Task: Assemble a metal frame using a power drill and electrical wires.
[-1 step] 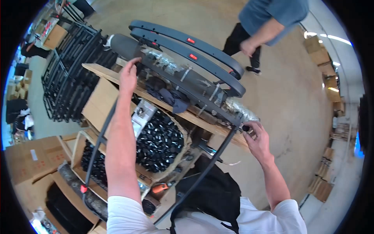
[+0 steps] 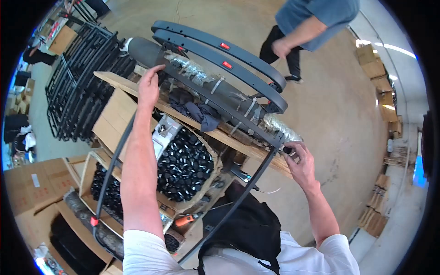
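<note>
A black metal frame point(image 2: 238, 205) lies in front of me, its crossbar point(image 2: 220, 101) running from upper left to lower right. My left hand point(image 2: 149, 89) is at the crossbar's left end, fingers bent against the corner; their undersides are hidden. At the right end, my right hand point(image 2: 300, 162) pinches a small black knob point(image 2: 288, 150) between thumb and fingers, beside the corner joint. Just beyond the crossbar are two curved black bars point(image 2: 211, 43) with red reflectors. A padded roller wrapped in clear film point(image 2: 192, 71) lies under the crossbar.
Below the crossbar sits a box of black plastic caps point(image 2: 185, 167), beside a wooden board point(image 2: 229, 136) and a dark cloth point(image 2: 201, 114). An orange-handled tool point(image 2: 184, 220) lies nearer me. Stacked black frames point(image 2: 78, 87) stand at left. A person in blue point(image 2: 316, 23) is at upper right.
The person in blue has shifted slightly left, with the lower hand and foot in new places. My view has moved a little; both my hands keep their places on the frame.
</note>
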